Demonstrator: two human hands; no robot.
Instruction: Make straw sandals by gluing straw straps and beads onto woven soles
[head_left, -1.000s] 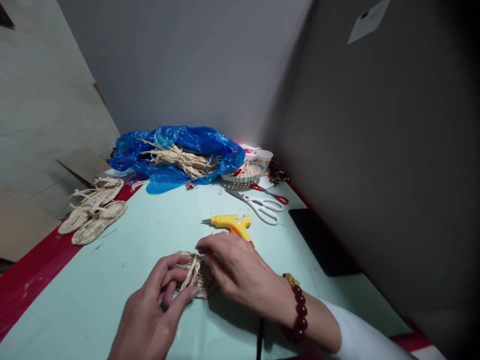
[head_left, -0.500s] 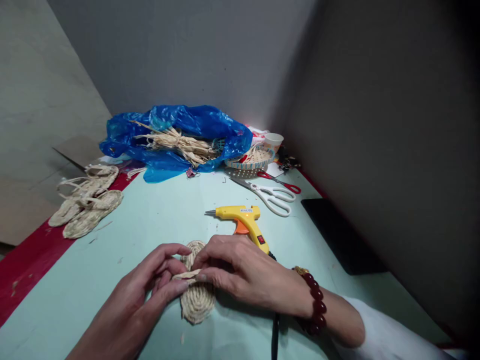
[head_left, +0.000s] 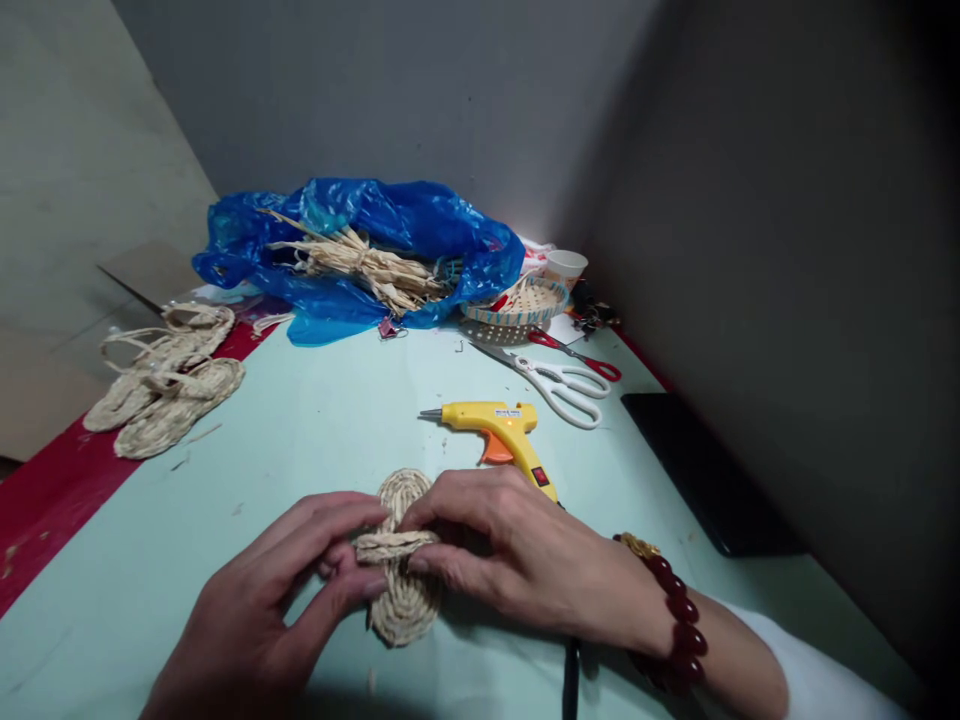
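Note:
A small woven straw sandal sole [head_left: 405,600] lies flat on the pale green table [head_left: 322,420] right in front of me. Across its middle runs a flat straw strap [head_left: 394,545]. My left hand [head_left: 277,600] pinches the strap's left end between thumb and fingers. My right hand [head_left: 510,555], with a dark red bead bracelet [head_left: 671,610] on the wrist, pinches the right end and presses it onto the sole. A yellow glue gun [head_left: 499,430] lies just beyond my right hand, nozzle pointing left.
White-handled scissors [head_left: 559,385] and red-handled scissors [head_left: 574,352] lie behind the gun. A blue plastic bag [head_left: 360,250] with straw, a woven basket [head_left: 521,300] and a paper cup [head_left: 564,266] sit at the back. Finished straw sandals [head_left: 161,385] rest at far left. A black phone [head_left: 709,480] lies right.
The sole has been laid flat on the table, and both hands now hold the strap straight across its middle. The view has tilted down a little.

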